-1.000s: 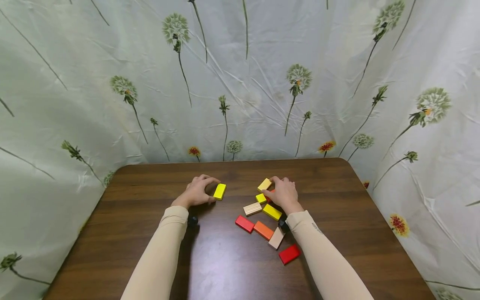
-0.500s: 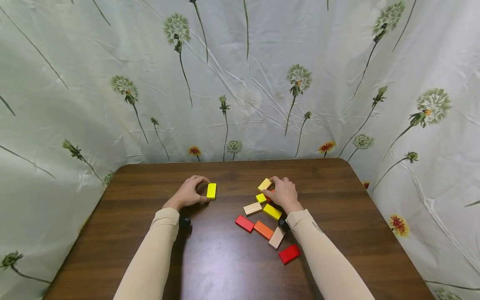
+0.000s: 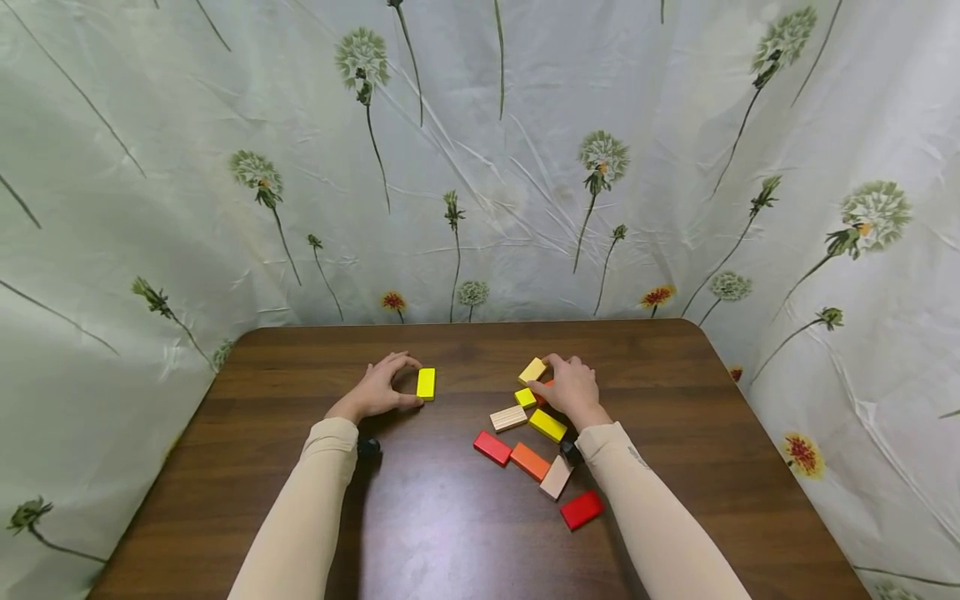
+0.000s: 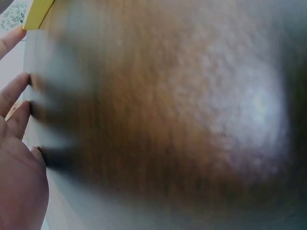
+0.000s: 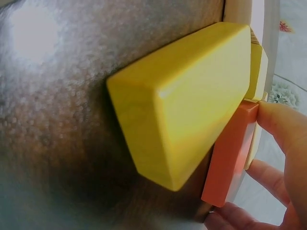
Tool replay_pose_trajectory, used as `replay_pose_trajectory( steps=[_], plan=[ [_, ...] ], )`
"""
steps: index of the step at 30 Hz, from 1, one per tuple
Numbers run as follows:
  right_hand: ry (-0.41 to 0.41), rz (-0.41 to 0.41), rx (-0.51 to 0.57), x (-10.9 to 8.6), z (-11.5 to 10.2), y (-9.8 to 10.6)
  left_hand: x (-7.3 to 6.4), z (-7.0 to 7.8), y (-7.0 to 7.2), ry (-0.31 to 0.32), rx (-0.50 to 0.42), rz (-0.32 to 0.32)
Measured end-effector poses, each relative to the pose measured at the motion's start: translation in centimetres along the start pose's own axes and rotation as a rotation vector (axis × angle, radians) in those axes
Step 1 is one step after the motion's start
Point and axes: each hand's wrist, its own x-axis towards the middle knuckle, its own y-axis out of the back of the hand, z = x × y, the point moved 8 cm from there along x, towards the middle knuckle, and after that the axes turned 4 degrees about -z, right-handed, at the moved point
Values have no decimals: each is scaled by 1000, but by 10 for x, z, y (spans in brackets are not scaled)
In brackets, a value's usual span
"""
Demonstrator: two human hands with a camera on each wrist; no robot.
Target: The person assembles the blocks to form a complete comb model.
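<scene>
On the left half of the table, my left hand (image 3: pixel 380 388) pinches a bright yellow block (image 3: pixel 426 384) between thumb and index finger. A corner of that block (image 4: pixel 36 13) shows at the top left of the left wrist view. My right hand (image 3: pixel 570 390) has thumb and index finger at opposite ends of a pale yellow block (image 3: pixel 532 371). Partly under this hand lies an orange block (image 5: pixel 231 153). Closer to the right wrist camera is a larger-looking yellow block (image 5: pixel 192 100), with a small yellow block (image 3: pixel 526 398) beyond it.
Nearer the body lie a striped wooden block (image 3: pixel 508 418), a red block (image 3: pixel 492 447), another orange block (image 3: pixel 530 461), a plain wooden block (image 3: pixel 557 478) and a second red block (image 3: pixel 582 510). A flowered cloth (image 3: pixel 517 183) hangs behind the brown table (image 3: pixel 262 467).
My left hand has moved left with the yellow block, which has turned a little more upright in view, then stayed nearly still. The right hand keeps its place. The head view shifts slightly.
</scene>
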Motion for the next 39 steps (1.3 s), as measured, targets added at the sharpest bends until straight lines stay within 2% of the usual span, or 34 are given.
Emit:
replay_pose_trajectory(
  steps=[8, 15, 28, 39],
  plan=[
    [27, -8, -12, -3, -1, 6, -2, -7, -2, 5, -75, -25],
    [35, -10, -18, 0, 2, 9, -1, -10, -3, -11, -72, -20],
    [-16, -25, -51, 7, 4, 8, -3, -10, -3, -19, -97, -3],
    [2, 8, -31, 5, 6, 13, -7, -10, -3, -10, -131, -9]
  ],
)
